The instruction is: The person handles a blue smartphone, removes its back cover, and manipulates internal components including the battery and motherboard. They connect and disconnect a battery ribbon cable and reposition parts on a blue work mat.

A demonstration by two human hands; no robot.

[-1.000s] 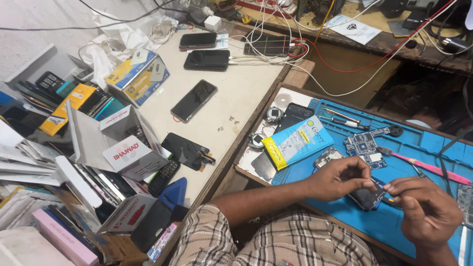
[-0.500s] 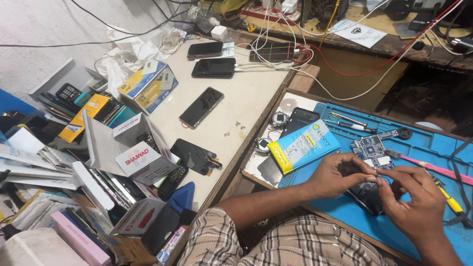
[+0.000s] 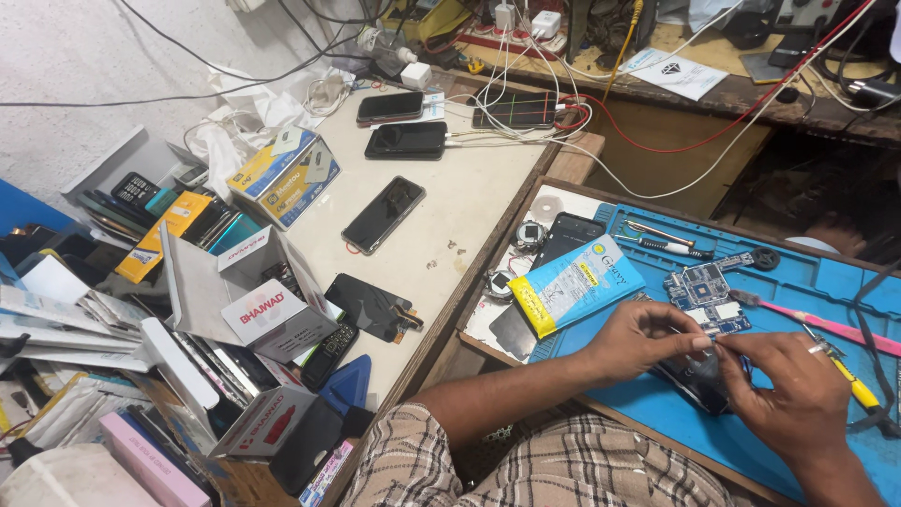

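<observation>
My left hand (image 3: 648, 340) and my right hand (image 3: 786, 390) meet over a dark opened phone (image 3: 699, 380) lying on the blue work mat (image 3: 807, 282). The fingertips of both hands pinch at the same small spot at the phone's top edge; what they pinch is too small to tell. A blue circuit board (image 3: 706, 296) lies just beyond the hands. A light blue packet with a yellow end (image 3: 574, 282) rests to the left of my left hand.
A pink tool (image 3: 826, 324) and a yellow-handled screwdriver (image 3: 849, 376) lie right of the hands. Several phones (image 3: 383, 214) and a loose screen (image 3: 374, 307) sit on the pale table. Boxes (image 3: 267, 314) and clutter crowd the left. Cables and chargers (image 3: 526, 84) run along the back.
My right hand has come in leftward to meet the left one over the phone. The camera has shifted, so everything sits lower and further right in view.
</observation>
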